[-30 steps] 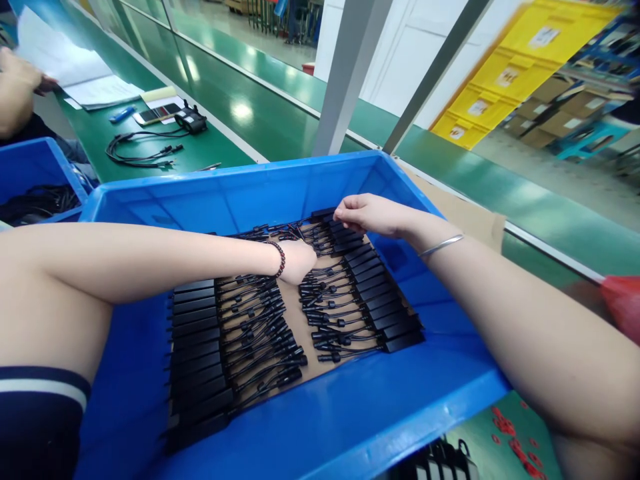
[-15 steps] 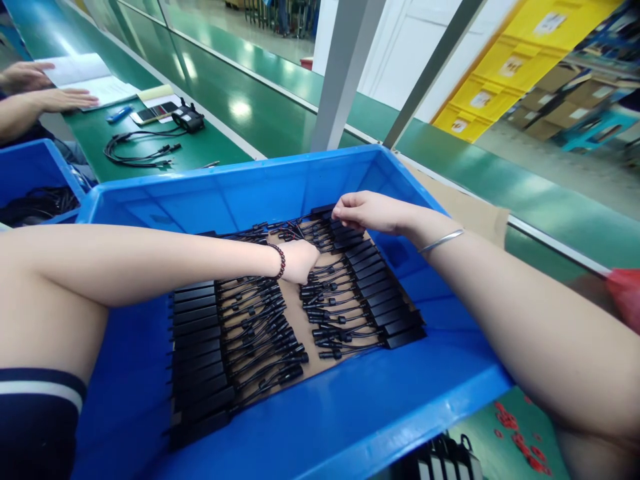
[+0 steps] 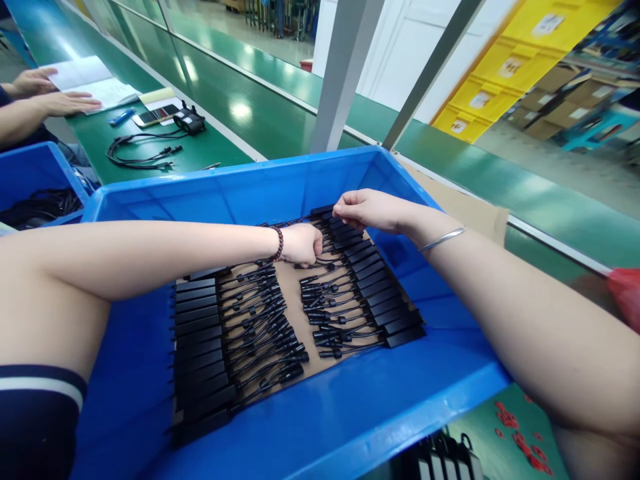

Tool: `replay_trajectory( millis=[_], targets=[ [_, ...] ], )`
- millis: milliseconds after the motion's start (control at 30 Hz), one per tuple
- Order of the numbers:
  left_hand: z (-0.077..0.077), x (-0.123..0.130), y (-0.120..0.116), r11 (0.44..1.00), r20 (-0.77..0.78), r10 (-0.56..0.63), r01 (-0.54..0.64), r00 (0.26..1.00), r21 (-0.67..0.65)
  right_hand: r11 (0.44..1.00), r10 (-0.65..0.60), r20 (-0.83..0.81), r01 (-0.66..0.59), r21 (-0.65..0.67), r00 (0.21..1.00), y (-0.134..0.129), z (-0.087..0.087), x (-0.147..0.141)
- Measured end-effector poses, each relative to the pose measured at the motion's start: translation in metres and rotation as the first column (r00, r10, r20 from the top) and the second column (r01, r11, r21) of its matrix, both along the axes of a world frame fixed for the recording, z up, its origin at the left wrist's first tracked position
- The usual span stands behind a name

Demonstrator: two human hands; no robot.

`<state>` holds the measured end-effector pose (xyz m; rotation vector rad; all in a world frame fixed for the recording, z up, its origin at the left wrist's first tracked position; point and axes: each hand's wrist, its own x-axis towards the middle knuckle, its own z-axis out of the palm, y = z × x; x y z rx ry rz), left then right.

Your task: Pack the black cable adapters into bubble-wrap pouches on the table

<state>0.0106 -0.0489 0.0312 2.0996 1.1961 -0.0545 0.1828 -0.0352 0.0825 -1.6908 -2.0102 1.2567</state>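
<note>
A blue crate [image 3: 235, 190] holds two rows of flat black boxes with short cables and connectors, laid on a brown cardboard sheet [image 3: 293, 293]. Over the far cable ends between the rows is my left hand [image 3: 301, 244], its fingers closed; whatever they grip is hidden. My right hand [image 3: 367, 209], fingers curled into a pinch, is over the far end of the right row of black boxes [image 3: 377, 287]. What lies between those fingertips I cannot make out. Nearer my body, the left row of black boxes [image 3: 200, 360] has its cables pointing inward.
At left, another person's hands [image 3: 65, 101] rest on an open notebook [image 3: 97, 90]. A phone [image 3: 157, 115] and a coiled black cable [image 3: 120, 157] lie on the green bench [image 3: 220, 143]. Metal posts [image 3: 345, 73] rise behind the crate. Red rings [image 3: 523, 443] lie at lower right.
My left hand has shifted slightly away from me, farther up the cable ends, and stays closed. My right hand has barely moved. The co-worker's far hand has moved slightly on the notebook.
</note>
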Motion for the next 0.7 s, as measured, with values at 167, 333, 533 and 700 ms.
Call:
replay_trajectory(
  millis=[167,333,533,700],
  targets=[
    [-0.008,0.000,0.015,0.948,0.408,0.310,-0.247,0.859,-0.200,0.999,-0.029,-0.065,0.027,-0.029,0.997,0.002,-0.002,0.003],
    [-0.021,0.006,0.003,0.850,0.618,0.526,-0.326,0.584,-0.414,0.992,-0.070,-0.104,0.058,-0.116,0.992,0.002,-0.007,-0.001],
    [-0.019,0.013,-0.011,0.819,0.663,0.566,-0.246,0.489,-0.518,0.993,-0.050,-0.119,0.037,-0.108,0.992,0.004,-0.015,-0.005],
    [-0.023,0.014,-0.012,0.803,0.678,0.588,-0.219,0.441,-0.554,0.999,-0.027,-0.122,0.021,-0.046,0.992,0.002,-0.017,-0.004]
  ],
)
